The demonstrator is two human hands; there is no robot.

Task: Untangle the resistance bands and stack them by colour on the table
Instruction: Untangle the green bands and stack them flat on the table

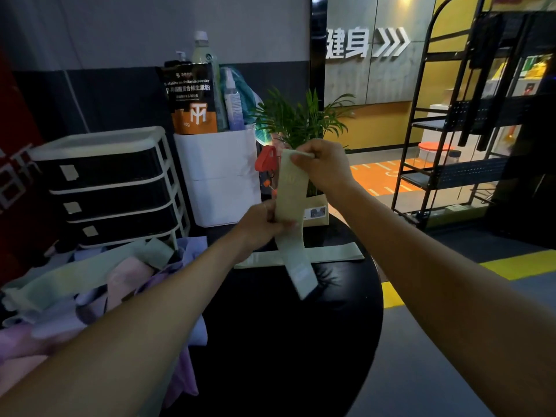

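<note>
Two hands' fingers clamp green band [291, 206] | sign [346, 46]: 健身 | pouch [192, 97]: "vitamin powder"

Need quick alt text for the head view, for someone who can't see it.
Both hands hold a pale green band upright over a round black table, right hand above left hand. Another green band lies flat behind it.

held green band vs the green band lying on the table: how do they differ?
The held green band hangs upright in the air; the green band on the table lies flat and crosswise. The held one is gripped by the right hand at the top and the left hand lower down; the table one is untouched. Both are pale green, flat fabric loops.
</note>
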